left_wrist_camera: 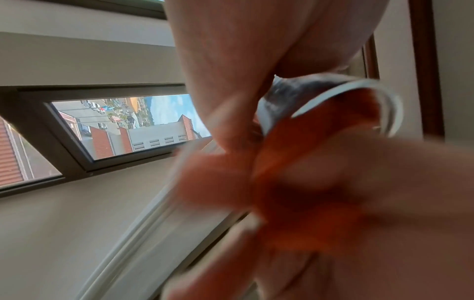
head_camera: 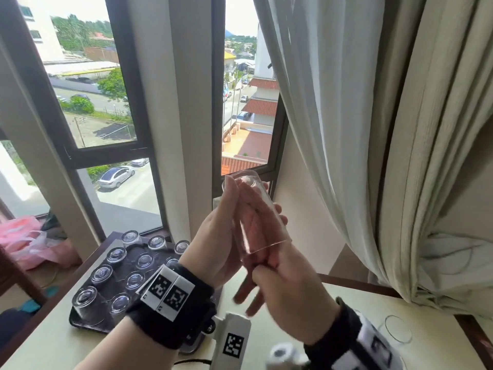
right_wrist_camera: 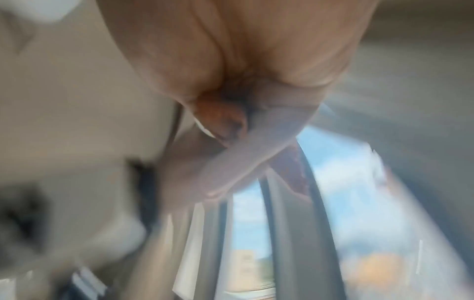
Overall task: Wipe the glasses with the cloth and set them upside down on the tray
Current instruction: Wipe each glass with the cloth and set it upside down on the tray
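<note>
The left hand (head_camera: 217, 236) grips a raised glass (head_camera: 256, 209) base-up while the right hand's (head_camera: 282, 295) fingers pinch the reddish cloth (head_camera: 253, 228) stuffed inside it, above the tray (head_camera: 80, 323).

Clear glass (head_camera: 253, 209) being held aloft, base up, tilting; reddish cloth (head_camera: 252, 225) filling its inside. Dark tray (head_camera: 80, 320) sitting on table, carrying inverted glasses (head_camera: 117, 255) in rows.
</note>
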The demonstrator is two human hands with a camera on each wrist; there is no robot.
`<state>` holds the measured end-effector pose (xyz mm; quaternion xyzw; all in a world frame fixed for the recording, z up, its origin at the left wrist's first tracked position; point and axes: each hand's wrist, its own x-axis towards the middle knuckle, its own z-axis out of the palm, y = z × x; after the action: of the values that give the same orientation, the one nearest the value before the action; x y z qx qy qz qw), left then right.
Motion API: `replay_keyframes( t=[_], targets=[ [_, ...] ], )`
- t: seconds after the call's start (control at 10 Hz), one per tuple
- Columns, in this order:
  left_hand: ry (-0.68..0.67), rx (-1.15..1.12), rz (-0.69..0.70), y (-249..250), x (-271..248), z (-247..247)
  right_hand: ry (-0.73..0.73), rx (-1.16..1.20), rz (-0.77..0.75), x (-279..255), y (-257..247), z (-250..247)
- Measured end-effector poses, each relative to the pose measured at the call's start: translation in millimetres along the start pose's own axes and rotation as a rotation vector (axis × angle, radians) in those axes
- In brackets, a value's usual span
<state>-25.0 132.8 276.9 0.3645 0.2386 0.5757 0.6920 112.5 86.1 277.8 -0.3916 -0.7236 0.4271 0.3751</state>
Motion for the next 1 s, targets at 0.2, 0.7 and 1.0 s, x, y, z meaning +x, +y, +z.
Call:
replay_keyframes(
  t=[0.2, 0.7, 1.0],
  targets=[
    [0.052, 0.232, 0.046, 13, -4, 8, 0.221, -1.093, -0.294, 2, 5, -7],
    [0.058, 0.160, 0.054, 8, -8, 4, -0.080, 0.986, 0.092, -6, -6, 13],
    [0.034, 0.310, 0.108, 11, -8, 6, 0.324, -1.130, -0.339, 5, 8, 3]
  ],
)
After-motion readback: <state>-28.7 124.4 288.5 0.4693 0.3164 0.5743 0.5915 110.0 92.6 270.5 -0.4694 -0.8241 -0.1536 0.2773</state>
